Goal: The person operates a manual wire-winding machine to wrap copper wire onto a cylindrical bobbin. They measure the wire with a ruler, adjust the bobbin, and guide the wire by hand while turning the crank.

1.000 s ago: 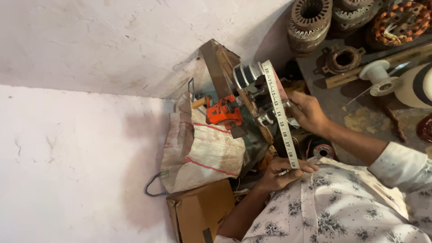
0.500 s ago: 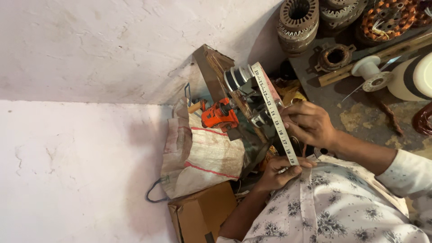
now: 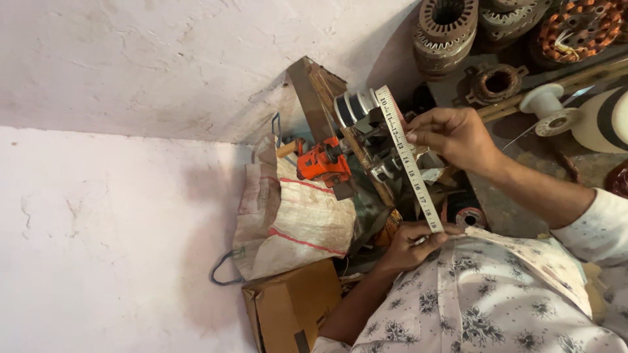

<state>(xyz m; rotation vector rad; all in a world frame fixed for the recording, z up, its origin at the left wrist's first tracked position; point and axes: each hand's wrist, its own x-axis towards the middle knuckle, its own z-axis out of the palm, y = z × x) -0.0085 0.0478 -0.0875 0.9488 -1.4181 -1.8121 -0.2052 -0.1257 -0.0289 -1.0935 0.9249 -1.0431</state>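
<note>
A white ruler with black markings (image 3: 410, 163) lies slanted across a small winding rig. My right hand (image 3: 454, 136) pinches its edge near the upper half, fingertips on the strip. My left hand (image 3: 411, 243) grips the ruler's lower end just above my floral shirt. Behind the ruler's top end is a dark spool (image 3: 354, 108) on a wooden frame (image 3: 316, 91). An orange hand-crank device (image 3: 323, 163) is fixed to the frame just left of the ruler.
A woven sack with red stripes (image 3: 297, 219) leans by a cardboard box (image 3: 288, 307). Grey motor stators (image 3: 448, 29), a copper-wound stator (image 3: 579, 26), a rusty ring part (image 3: 497, 82) and a white reel (image 3: 548, 108) lie at the upper right.
My right hand has slid up the ruler toward its top end. My left hand keeps its hold on the lower end, and the ruler stays against the rig.
</note>
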